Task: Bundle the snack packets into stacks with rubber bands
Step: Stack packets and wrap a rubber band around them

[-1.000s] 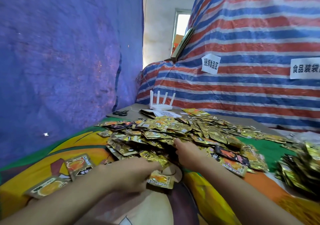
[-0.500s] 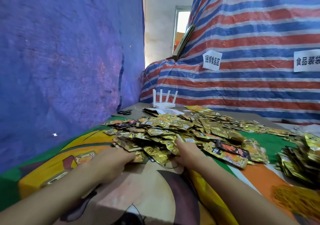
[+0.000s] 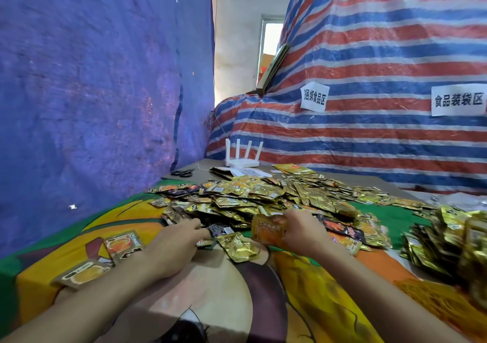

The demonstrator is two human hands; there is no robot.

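A wide heap of gold and black snack packets (image 3: 253, 197) covers the middle of the cartoon-printed cloth (image 3: 224, 303). My right hand (image 3: 303, 229) pinches an orange-gold packet (image 3: 267, 230) raised on edge at the heap's near side. My left hand (image 3: 176, 245) lies palm down at the heap's near left edge, its fingertips touching packets there. A crumpled gold packet (image 3: 239, 246) lies between the two hands. Two orange packets (image 3: 123, 243) (image 3: 84, 274) rest apart on the left by my forearm.
A second pile of gold packets (image 3: 453, 237) sits at the right edge. Behind the heap stand a white router (image 3: 242, 155), black scissors (image 3: 183, 173) and papers (image 3: 247, 172). A blue tarp wall (image 3: 92, 92) closes the left, a striped tarp (image 3: 369, 66) the back.
My right hand has lifted an orange-gold packet out of the heap. My left hand has slid forward to the heap's edge; two packets lie exposed beside my left forearm.
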